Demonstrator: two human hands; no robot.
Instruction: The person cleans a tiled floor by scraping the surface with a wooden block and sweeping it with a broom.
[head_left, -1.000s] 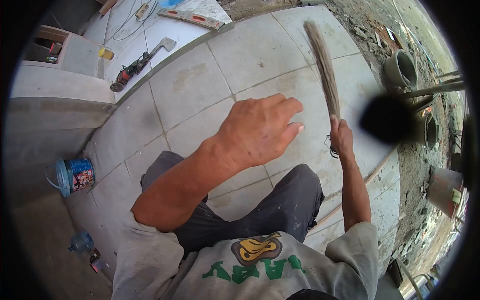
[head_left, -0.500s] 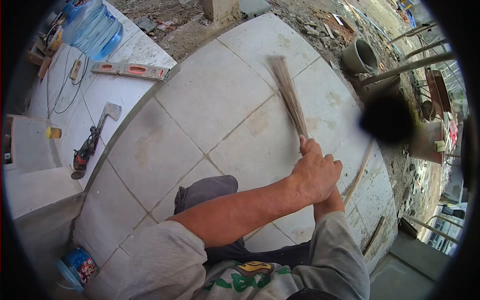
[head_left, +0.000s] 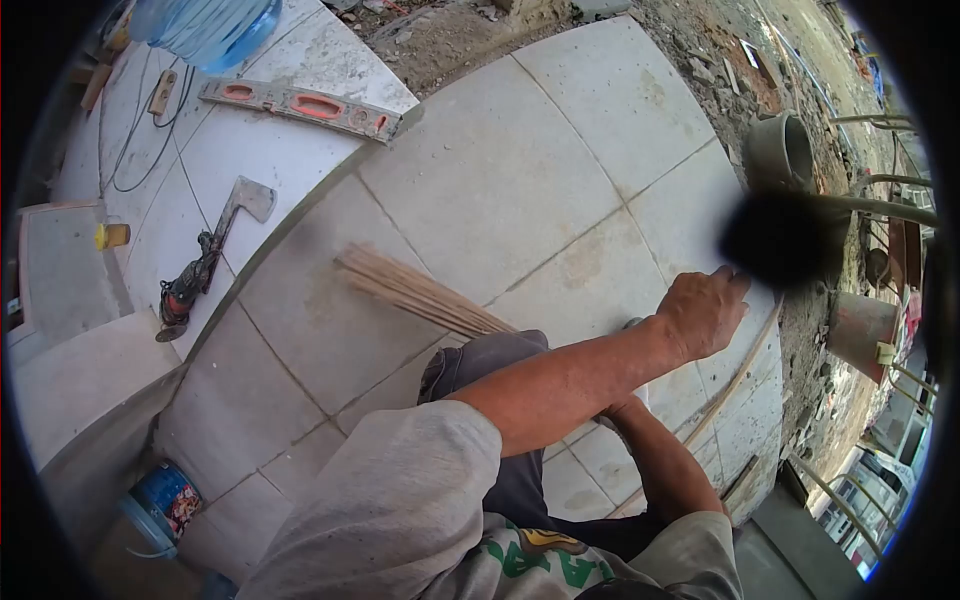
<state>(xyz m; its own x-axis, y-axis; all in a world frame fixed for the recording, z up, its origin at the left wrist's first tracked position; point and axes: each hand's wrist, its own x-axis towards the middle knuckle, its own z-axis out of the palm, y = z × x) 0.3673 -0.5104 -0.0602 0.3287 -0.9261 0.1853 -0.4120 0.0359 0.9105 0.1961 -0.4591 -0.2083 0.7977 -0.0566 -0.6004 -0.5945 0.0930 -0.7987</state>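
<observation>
A stick broom [head_left: 430, 295], a bundle of thin brown sticks, points left over the grey floor tiles [head_left: 480, 170]. Its near end passes out of sight behind my bent knee [head_left: 490, 355] and left forearm. My right forearm [head_left: 665, 455] reaches in under the left one toward that end; the right hand's fingers are hidden, but the broom swings from that side. Off to the right, my left hand [head_left: 705, 312] is raised above the tiles, apart from the broom, its fingers curled closed. A dark round blot covers the area by its fingertips, so anything in them is hidden.
On a white ledge at left lie a spirit level [head_left: 300, 107], a hatchet [head_left: 245, 205], a power tool [head_left: 185, 295] and a big blue water bottle [head_left: 210, 30]. A blue paint bucket [head_left: 165, 505] stands lower left. Rubble and buckets [head_left: 780, 150] border the right; a wooden strip [head_left: 735, 380] crosses the tiles.
The broom has swept from upper centre round to the left. My left hand has come off the handle area and moved right and up. The view has shifted slightly.
</observation>
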